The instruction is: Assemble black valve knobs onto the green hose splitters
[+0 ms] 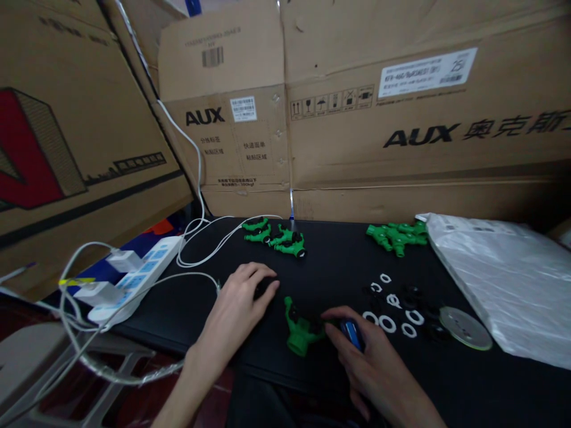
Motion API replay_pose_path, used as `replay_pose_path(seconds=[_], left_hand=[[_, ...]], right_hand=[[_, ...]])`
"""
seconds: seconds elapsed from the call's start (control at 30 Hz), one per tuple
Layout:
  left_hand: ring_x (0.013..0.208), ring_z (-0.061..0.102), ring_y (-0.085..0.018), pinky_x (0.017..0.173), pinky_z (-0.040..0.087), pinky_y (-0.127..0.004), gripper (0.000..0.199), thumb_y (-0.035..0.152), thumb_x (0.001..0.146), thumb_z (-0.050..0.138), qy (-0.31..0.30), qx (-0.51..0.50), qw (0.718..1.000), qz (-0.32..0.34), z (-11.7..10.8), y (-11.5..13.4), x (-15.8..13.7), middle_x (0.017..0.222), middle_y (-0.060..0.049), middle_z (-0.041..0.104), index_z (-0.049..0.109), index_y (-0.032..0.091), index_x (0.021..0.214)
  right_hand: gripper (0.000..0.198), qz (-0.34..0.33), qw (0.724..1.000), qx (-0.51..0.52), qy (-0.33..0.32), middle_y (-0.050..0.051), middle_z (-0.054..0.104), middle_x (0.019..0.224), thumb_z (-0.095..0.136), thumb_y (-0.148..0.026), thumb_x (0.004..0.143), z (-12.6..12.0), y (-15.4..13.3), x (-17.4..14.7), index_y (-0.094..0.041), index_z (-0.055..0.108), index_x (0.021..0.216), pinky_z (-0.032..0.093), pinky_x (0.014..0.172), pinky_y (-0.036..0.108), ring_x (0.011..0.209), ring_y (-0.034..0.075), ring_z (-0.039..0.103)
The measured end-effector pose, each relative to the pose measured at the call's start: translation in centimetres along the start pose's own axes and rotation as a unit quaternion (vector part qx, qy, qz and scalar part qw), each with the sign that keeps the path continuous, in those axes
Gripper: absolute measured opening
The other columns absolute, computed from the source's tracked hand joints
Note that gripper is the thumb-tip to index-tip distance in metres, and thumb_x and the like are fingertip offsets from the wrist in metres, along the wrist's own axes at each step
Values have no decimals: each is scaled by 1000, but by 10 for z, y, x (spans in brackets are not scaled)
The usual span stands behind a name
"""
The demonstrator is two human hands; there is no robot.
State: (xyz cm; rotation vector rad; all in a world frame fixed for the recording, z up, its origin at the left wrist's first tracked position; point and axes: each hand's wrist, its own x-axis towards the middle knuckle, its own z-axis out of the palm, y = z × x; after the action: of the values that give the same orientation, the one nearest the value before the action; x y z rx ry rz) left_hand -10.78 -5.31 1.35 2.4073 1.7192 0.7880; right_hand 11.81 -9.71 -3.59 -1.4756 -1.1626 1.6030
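A green plastic Y-shaped hose fitting (300, 334) with dark parts on its arms lies on the black tabletop between my hands. My left hand (243, 300) rests to its left, fingers curled around something dark that I cannot make out. My right hand (363, 351) is closed around a small shiny blue object (352, 334), whose kind is unclear. The fingertips of that hand are at the fitting's right arm. White rings (387, 323) and dark round parts (413, 294) lie scattered to the right of my right hand.
More green fittings lie at the back, one group (285, 239) left of centre and another (398, 235) at right. A clear disc (466, 328) sits by a white plastic bag (504, 279). At left is a power strip (145, 276) with cables. Cardboard boxes (339, 148) wall the back.
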Motion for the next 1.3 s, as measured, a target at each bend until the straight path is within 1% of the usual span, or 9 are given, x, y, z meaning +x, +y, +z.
replay_pose_path(seconds=[0.17,0.37,0.53,0.73,0.9,1.03,1.13,1.23,1.3], left_hand=[[113,67,-28,100,52,-45,22,24,98,59,-73,80,994,-13,-3,-24,16,120,-9,71,70,20,116],[103,69,-26,95,54,-39,21,24,97,57,-48,71,996,8,0,-34,11,112,-8,73,74,20,107],[97,68,-26,91,54,-39,18,21,96,55,-50,71,996,23,0,-36,15,104,-7,73,73,20,96],[94,61,-25,86,51,-38,14,17,94,58,-73,86,992,47,-1,-33,25,94,-7,71,70,19,88],[90,62,-25,86,52,-38,12,14,89,62,-59,79,993,64,3,-35,31,87,-6,72,70,18,82],[94,64,-26,87,53,-38,11,16,89,61,-45,68,995,55,2,-37,31,88,-6,73,71,19,87],[93,66,-25,85,53,-37,11,23,91,61,-36,48,997,41,-1,-38,31,92,-6,73,72,20,92],[89,69,-24,82,54,-36,14,29,92,61,-44,15,999,4,-4,-37,33,93,-5,73,73,21,94],[89,70,-24,84,53,-36,15,29,90,62,-45,-5,999,-22,-6,-32,34,93,-5,73,74,21,94]], right_hand=[[56,-3,1000,2,-12,-12,42,50,62,-62,84,0,-1,-2,-21,54,122,34,23,16,25,8,41],[56,-1,1000,1,-17,-13,41,49,60,-62,83,-1,-6,-5,-21,53,121,33,23,15,25,8,41],[56,-2,1000,6,-30,-13,41,48,60,-61,85,-2,-4,-4,-22,52,123,37,24,16,26,9,43],[59,-22,999,32,-17,-14,42,50,62,-61,84,-3,-1,-3,-21,51,126,40,25,18,26,8,41],[59,-23,998,53,-24,-14,40,51,63,-61,85,-4,-2,-2,-22,50,126,43,26,19,29,7,38],[59,-24,997,63,-27,-15,38,49,65,-61,84,-4,-5,-7,-21,51,125,43,26,18,29,5,34],[57,-23,997,70,-21,-15,38,50,65,-59,84,-4,-7,-10,-21,50,124,43,26,17,29,4,33],[59,-24,997,72,-28,-15,39,50,65,-60,83,-4,-7,-8,-21,49,124,43,26,18,29,4,34],[61,-25,996,74,-31,-15,39,50,66,-62,81,-4,-7,-7,-20,50,122,43,25,18,29,4,34]])
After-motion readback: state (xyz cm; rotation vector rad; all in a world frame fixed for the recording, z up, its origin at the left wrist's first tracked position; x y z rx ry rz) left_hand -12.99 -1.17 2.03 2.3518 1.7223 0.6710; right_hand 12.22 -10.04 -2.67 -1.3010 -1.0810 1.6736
